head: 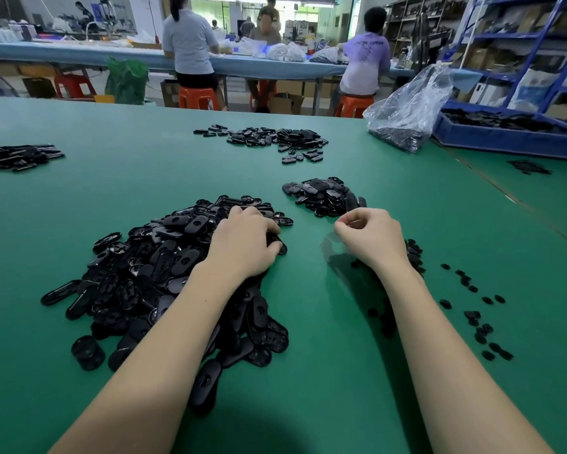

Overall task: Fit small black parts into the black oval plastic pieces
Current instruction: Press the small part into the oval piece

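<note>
A large heap of black oval plastic pieces (164, 276) lies on the green table (324, 371) in front of me, on the left. My left hand (246, 244) rests on the heap's right edge, and its curled fingers and thumb grip one oval piece (281, 248). My right hand (370, 237) hovers just above the table with its fingers curled inward; no part shows between the fingertips. Small black parts (414, 257) are piled right beside that wrist, and more of them (478, 322) are scattered to the right. A smaller pile of oval pieces (324, 196) lies just beyond my hands.
Further piles of black pieces lie at the far middle (275, 139) and far left (16, 157). A clear plastic bag (406, 109) and a blue crate (505, 132) of black parts stand at the far right. People sit at a bench behind the table.
</note>
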A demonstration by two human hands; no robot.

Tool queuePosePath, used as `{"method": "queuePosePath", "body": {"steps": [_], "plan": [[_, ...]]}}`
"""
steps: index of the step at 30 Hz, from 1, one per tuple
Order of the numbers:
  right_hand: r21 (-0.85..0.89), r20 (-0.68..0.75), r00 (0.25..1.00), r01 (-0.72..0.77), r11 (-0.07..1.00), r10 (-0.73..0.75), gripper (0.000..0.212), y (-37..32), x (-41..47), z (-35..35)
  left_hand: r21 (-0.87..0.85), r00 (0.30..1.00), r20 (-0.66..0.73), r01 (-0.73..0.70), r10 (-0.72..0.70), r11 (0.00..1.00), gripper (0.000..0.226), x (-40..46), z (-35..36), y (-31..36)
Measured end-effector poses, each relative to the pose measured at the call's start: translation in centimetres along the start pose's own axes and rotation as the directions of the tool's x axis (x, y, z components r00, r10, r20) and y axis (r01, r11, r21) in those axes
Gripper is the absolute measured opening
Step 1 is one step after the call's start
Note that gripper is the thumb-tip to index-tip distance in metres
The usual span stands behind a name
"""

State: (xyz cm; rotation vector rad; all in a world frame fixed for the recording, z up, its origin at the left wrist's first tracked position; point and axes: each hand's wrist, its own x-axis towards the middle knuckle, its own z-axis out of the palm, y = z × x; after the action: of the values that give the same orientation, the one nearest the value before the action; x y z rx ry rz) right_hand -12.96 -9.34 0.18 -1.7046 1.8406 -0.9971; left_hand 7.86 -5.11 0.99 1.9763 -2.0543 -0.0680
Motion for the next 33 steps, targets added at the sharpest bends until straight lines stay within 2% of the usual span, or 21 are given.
{"method": "queuePosePath", "body": {"steps": [6,11,17,25,27,29,31,33], "plan": [[0.016,-0.043,0.999,-0.028,0.999,0.028,0.011,0.7,0.4,-0.9,-0.168,0.993,-0.12,-0.01,-0.011,0.986,0.015,0.0,0.2,0.6],[-0.123,-0.055,0.998,-0.042,0.992,0.036,0.015,1.2,0.4,-1.5,-0.323,0.978,-0.207,-0.049,-0.02,0.945,0.013,0.1,0.2,1.4],[-0.363,-0.01,0.999,0.04,0.931,-0.047,0.022,0.9,0.2,-0.6,-0.631,0.985,-0.149,-0.029,-0.084,0.775,0.013,0.1,0.5,2.6],[-0.417,-0.043,0.996,0.05,0.907,-0.075,0.014,0.8,0.0,0.0,-0.835,0.99,-0.006,0.071,-0.138,0.545,0.02,0.1,0.4,2.6],[-0.33,-0.062,0.993,0.078,0.941,-0.104,0.013,0.5,-0.1,0.0,-0.857,0.989,0.005,0.081,-0.149,0.509,0.024,0.3,0.5,2.5],[-0.068,-0.037,0.996,0.083,0.994,-0.085,0.015,-0.3,-0.1,-0.3,-0.88,0.988,0.003,0.076,-0.155,0.47,0.028,0.3,0.5,2.4],[0.181,0.025,0.997,0.073,0.981,-0.079,0.018,-1.2,-0.2,-0.7,-0.89,0.987,-0.007,0.066,-0.159,0.451,0.031,0.3,0.6,2.4],[0.299,0.078,0.994,0.055,0.953,-0.082,0.018,-1.9,-0.3,-1.0,-0.893,0.986,-0.018,0.059,-0.166,0.447,0.032,0.4,0.6,2.4]]}}
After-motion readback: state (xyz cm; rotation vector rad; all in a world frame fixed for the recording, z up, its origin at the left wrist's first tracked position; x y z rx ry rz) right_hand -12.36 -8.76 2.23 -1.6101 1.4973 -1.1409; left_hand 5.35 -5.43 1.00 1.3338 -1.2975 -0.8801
